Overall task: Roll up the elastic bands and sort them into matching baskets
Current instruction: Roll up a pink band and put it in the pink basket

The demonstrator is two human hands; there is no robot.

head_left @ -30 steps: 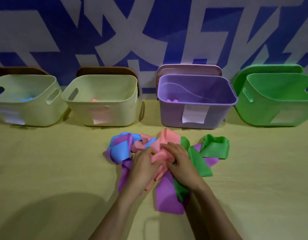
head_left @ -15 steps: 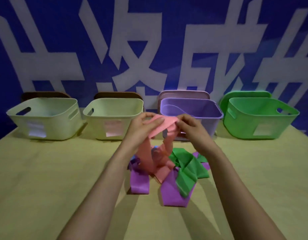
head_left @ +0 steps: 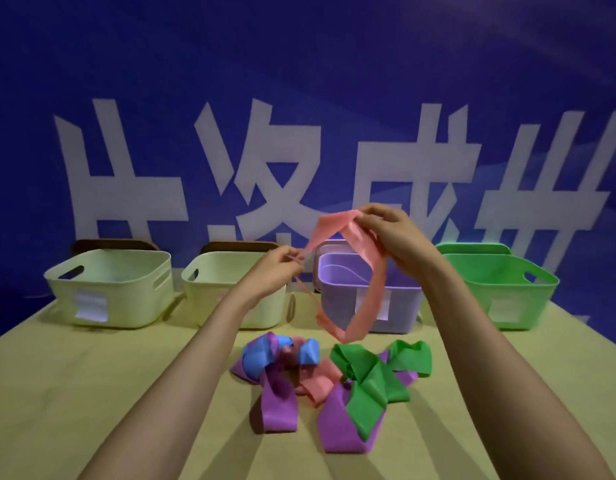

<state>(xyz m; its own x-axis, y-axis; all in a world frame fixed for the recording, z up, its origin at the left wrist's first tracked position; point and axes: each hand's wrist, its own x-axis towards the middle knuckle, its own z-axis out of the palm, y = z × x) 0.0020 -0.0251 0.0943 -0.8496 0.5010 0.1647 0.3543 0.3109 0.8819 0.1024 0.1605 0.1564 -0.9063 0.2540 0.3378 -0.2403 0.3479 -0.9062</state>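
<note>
A pink elastic band (head_left: 363, 258) hangs as an open loop in the air above the table. My right hand (head_left: 389, 233) grips its top end, raised in front of the purple basket (head_left: 403, 299). My left hand (head_left: 277, 271) pinches the band's left side, lower down. Under the loop a tangled pile of bands lies on the table: purple (head_left: 341, 427), green (head_left: 368, 386), blue (head_left: 258, 356) and another pink one (head_left: 320, 382). Four baskets stand in a row at the back: two pale yellow ones (head_left: 126, 271) (head_left: 216, 275), the purple one and a green one (head_left: 507, 289).
The yellow-green table (head_left: 91, 393) runs to a blue wall with large white characters. Each basket carries a white label on its front. Lids lean behind the baskets.
Both hands have lifted the pink band out of the pile. The right hand rose higher and the hands moved apart, opening the band into a hanging loop clear of the pile.
</note>
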